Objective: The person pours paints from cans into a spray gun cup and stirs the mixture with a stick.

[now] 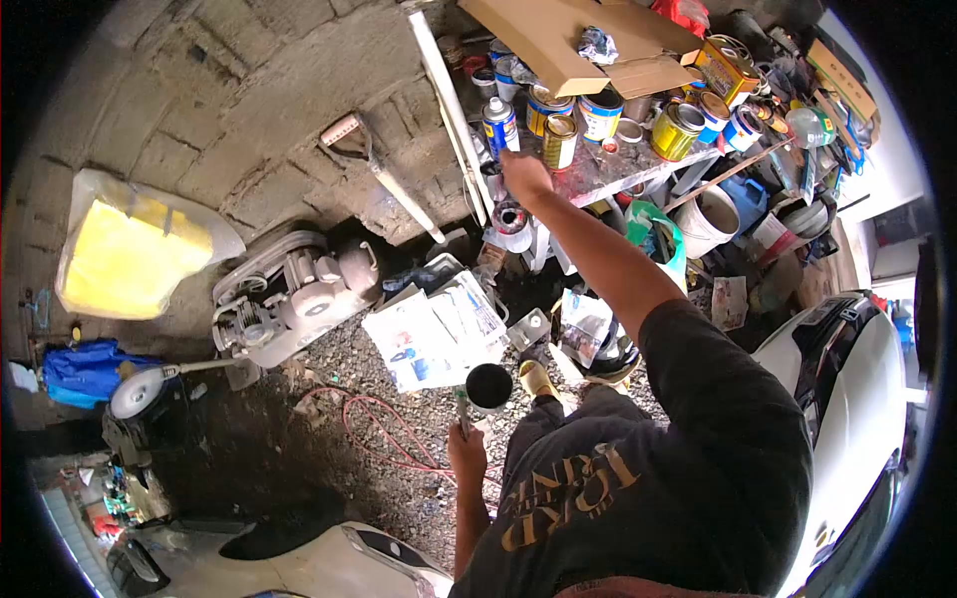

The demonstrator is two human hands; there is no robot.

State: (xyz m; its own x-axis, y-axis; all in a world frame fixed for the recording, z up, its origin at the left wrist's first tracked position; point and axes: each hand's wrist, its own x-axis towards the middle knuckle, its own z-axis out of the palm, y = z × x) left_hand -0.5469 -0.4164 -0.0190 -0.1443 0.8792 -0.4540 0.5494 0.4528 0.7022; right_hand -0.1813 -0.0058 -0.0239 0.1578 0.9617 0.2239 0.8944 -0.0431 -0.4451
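Note:
My left hand (467, 453), low in the middle of the head view, is closed round the handle of what looks like a spray gun (462, 407). Its round black cup (488, 387) is seen from above. My right hand (525, 179) is stretched out to the near edge of the cluttered workbench (598, 179). Its fingertips overlap the lower part of a blue spray can (500, 128). The fingers are mostly hidden, so a grip on the can is unclear. A small gold tin (560, 143) stands just right of that hand.
Several paint tins, one yellow (677, 132), and a cardboard sheet (558, 45) crowd the bench. A shovel (384, 179) leans at the wall near a compressor (299, 289). Newspapers (439, 334) and a pink hose (384, 429) lie on gravel. Car bodies (847, 399) flank me.

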